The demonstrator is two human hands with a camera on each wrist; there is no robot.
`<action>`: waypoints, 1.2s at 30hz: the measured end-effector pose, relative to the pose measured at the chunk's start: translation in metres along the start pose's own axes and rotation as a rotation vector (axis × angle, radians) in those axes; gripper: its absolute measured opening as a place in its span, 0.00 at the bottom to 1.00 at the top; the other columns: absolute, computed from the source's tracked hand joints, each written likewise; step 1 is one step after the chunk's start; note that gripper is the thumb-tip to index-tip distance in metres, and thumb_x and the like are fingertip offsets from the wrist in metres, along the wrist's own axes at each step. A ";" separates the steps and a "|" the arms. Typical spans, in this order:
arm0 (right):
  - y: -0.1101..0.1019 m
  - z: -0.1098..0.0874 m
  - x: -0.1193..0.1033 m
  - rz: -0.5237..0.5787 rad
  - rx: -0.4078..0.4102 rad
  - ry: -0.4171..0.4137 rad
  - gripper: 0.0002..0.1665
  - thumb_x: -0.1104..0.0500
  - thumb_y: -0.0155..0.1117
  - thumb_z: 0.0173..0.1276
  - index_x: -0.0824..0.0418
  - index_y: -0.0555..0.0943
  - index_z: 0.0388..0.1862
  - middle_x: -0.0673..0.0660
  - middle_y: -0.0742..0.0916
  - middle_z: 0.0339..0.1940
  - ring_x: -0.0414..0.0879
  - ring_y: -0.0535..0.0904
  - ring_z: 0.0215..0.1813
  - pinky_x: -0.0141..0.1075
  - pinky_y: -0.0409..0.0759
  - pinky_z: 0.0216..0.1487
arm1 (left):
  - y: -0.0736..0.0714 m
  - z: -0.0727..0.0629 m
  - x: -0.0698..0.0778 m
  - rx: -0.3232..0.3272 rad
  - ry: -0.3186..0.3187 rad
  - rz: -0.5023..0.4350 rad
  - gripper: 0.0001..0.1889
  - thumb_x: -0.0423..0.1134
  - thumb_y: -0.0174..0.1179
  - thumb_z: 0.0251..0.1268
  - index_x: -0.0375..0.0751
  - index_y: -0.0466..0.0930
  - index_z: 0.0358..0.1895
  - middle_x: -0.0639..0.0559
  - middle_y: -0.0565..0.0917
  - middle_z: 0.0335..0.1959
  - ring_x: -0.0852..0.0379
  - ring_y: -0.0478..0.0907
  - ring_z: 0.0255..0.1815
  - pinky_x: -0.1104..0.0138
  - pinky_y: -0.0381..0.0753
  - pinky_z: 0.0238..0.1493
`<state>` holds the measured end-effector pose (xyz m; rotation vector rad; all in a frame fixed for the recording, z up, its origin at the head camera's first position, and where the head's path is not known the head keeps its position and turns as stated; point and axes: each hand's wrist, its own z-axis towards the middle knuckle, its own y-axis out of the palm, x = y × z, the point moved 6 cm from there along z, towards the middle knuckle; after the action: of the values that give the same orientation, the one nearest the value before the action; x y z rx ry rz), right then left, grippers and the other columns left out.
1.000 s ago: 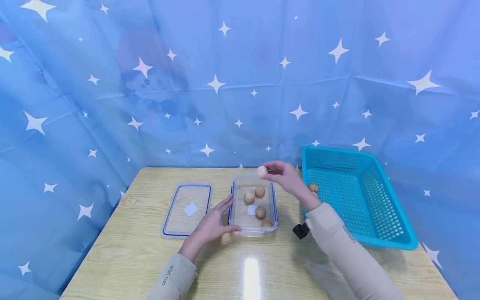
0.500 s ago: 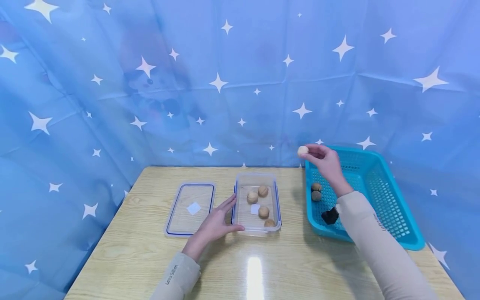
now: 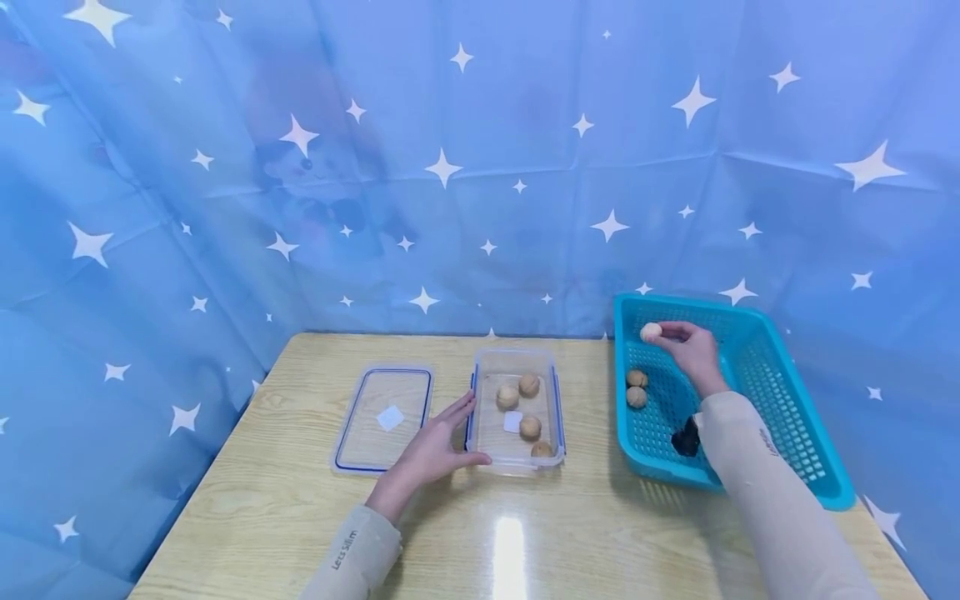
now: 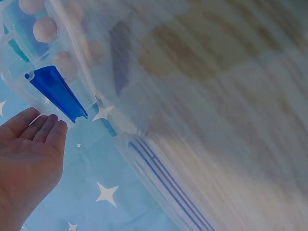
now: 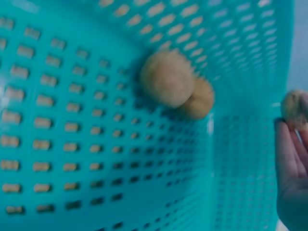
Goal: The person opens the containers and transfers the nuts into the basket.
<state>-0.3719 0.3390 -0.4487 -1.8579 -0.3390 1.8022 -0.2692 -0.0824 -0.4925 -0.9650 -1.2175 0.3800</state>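
In the head view my right hand (image 3: 692,354) is over the turquoise basket (image 3: 624,433), pinching a pale walnut (image 3: 651,332) between thumb and fingers. Two more walnuts lie in the basket against its left wall; the right wrist view shows a near walnut (image 5: 167,78) partly covering a browner walnut (image 5: 199,99). My left hand (image 3: 431,454) rests with extended fingers along the left side of a clear, blue-trimmed container (image 3: 487,362), thumb at its front corner. Several walnuts sit inside, including one walnut (image 3: 529,427) beside a white label. Left fingertips (image 4: 60,126) are near a blue clasp (image 4: 57,94).
The container's clear lid (image 3: 360,446), edged in blue with a white square on it, lies flat left of the container. Behind the wooden table (image 3: 285,500) hangs a blue star-patterned curtain (image 3: 480,167). A black wrist camera (image 3: 686,437) sits under the right sleeve.
My right hand has carried the pinched walnut from above the container rightward, then down over the basket. My left hand keeps its place at the container. The view has shifted slightly.
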 end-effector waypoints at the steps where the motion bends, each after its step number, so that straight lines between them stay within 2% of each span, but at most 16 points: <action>1: 0.001 0.001 0.006 -0.018 -0.021 0.017 0.39 0.41 0.57 0.74 0.68 0.69 0.71 0.74 0.75 0.68 0.68 0.68 0.71 0.65 0.69 0.70 | 0.000 0.000 0.000 -0.001 -0.001 0.002 0.53 0.64 0.70 0.52 0.44 0.56 0.78 0.50 0.53 0.82 0.41 0.57 0.79 0.46 0.63 0.77; 4: 0.004 0.005 0.023 -0.065 -0.077 0.056 0.39 0.40 0.56 0.75 0.69 0.68 0.71 0.74 0.73 0.69 0.71 0.65 0.71 0.69 0.66 0.69 | 0.001 0.001 -0.001 0.000 -0.003 0.004 0.53 0.64 0.70 0.52 0.45 0.56 0.78 0.50 0.53 0.82 0.41 0.58 0.79 0.47 0.64 0.76; 7: 0.008 0.008 0.034 -0.101 -0.131 0.059 0.39 0.40 0.56 0.75 0.69 0.68 0.70 0.75 0.73 0.69 0.71 0.66 0.70 0.69 0.67 0.69 | 0.002 0.000 -0.001 0.003 -0.004 0.000 0.53 0.63 0.70 0.52 0.45 0.56 0.78 0.49 0.53 0.82 0.41 0.58 0.79 0.47 0.64 0.76; 13: 0.019 0.006 0.043 -0.129 -0.260 0.040 0.38 0.43 0.57 0.75 0.71 0.68 0.69 0.76 0.73 0.68 0.70 0.69 0.68 0.62 0.73 0.67 | 0.003 -0.001 0.000 0.006 -0.007 0.004 0.53 0.63 0.70 0.52 0.45 0.56 0.78 0.50 0.54 0.82 0.41 0.58 0.79 0.46 0.65 0.76; 24: 0.030 0.007 0.042 -0.052 -0.330 0.053 0.35 0.51 0.55 0.78 0.76 0.65 0.71 0.77 0.72 0.68 0.67 0.74 0.67 0.52 0.79 0.66 | 0.001 0.001 0.000 0.004 -0.019 0.010 0.53 0.63 0.70 0.52 0.46 0.57 0.78 0.51 0.54 0.82 0.41 0.58 0.79 0.46 0.65 0.76; 31: 0.034 0.007 0.045 -0.096 -0.356 0.067 0.32 0.55 0.57 0.77 0.77 0.67 0.68 0.77 0.76 0.65 0.56 0.83 0.57 0.47 0.85 0.59 | 0.000 0.002 0.000 0.000 -0.028 0.022 0.53 0.64 0.70 0.51 0.47 0.56 0.79 0.55 0.53 0.82 0.42 0.57 0.80 0.47 0.64 0.76; 36: 0.037 0.005 0.044 -0.109 -0.393 0.058 0.31 0.56 0.54 0.79 0.77 0.66 0.69 0.78 0.75 0.66 0.62 0.79 0.62 0.48 0.84 0.61 | 0.000 0.001 0.001 0.001 -0.027 0.010 0.53 0.63 0.71 0.51 0.44 0.57 0.78 0.53 0.53 0.82 0.41 0.57 0.80 0.46 0.64 0.76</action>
<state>-0.3798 0.3324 -0.5052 -2.0998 -0.8049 1.6938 -0.2700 -0.0814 -0.4921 -0.9683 -1.2372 0.4018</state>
